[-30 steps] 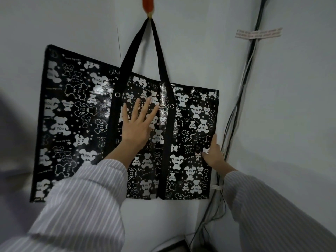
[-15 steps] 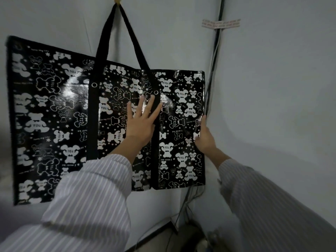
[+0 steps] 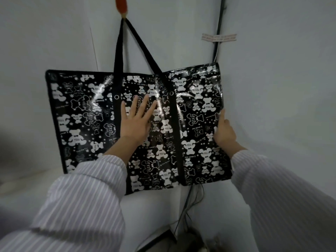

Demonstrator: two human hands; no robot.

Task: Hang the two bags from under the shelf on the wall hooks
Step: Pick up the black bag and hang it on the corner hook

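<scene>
A large black bag [image 3: 87,117] printed with white bears hangs flat against the white wall. Its black handles [image 3: 118,51] loop over a red and yellow wall hook [image 3: 121,6] at the top. My left hand [image 3: 135,122] lies flat on the bag's front, fingers spread, between the two strap bands. My right hand [image 3: 224,132] holds the bag's right edge near the room corner, with the thumb on the front and the fingers behind the edge. Only one bag is in view.
Black cables [image 3: 219,28] run down the room corner behind the bag's right edge, with a taped paper label [image 3: 219,37] across them. More cables [image 3: 189,206] hang below the bag toward dark objects on the floor [image 3: 160,240].
The view has swung back left and down, so the hook shows again. Both hands stay on the bag; the right part of the bag now lies flatter and wider toward the corner.
</scene>
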